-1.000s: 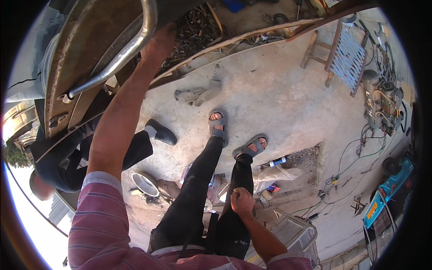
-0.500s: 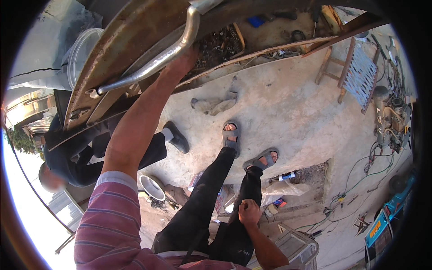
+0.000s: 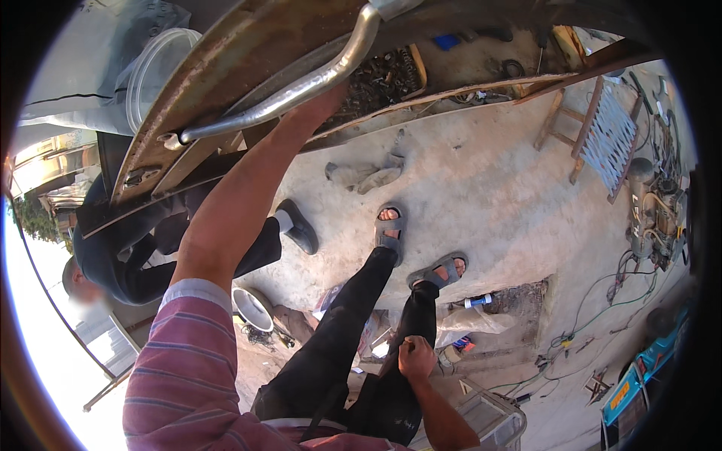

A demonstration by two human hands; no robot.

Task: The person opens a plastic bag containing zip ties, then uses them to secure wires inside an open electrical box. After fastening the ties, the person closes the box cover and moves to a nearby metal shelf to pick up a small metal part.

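My left arm reaches up and forward under a bent metal pipe (image 3: pixel 301 92) to a shelf below a rusty metal surface (image 3: pixel 226 71). My left hand (image 3: pixel 326 104) is beside a tray of small dark metal parts (image 3: pixel 382 79), with its fingers hidden behind the pipe, so I cannot tell whether they grip anything. Low by my right thigh, my right hand (image 3: pixel 417 358) is closed, its fingers curled in; whatever may be inside is hidden. A pair of grey work gloves (image 3: pixel 366 176) lies on the concrete floor in front of my sandals.
Another person (image 3: pixel 124 252) in dark clothes bends down at the left. A wooden stool with woven strapping (image 3: pixel 608 131) stands at the far right, near a compressor (image 3: pixel 645 210), cables (image 3: pixel 575 331) and a blue machine (image 3: pixel 632 383). A white basin (image 3: pixel 253 309) sits at lower left.
The view has shifted slightly, so the pipe and shelf appear farther right and a little lower. My left hand stays at the tray and my right by my thigh. The other person's head has moved up slightly.
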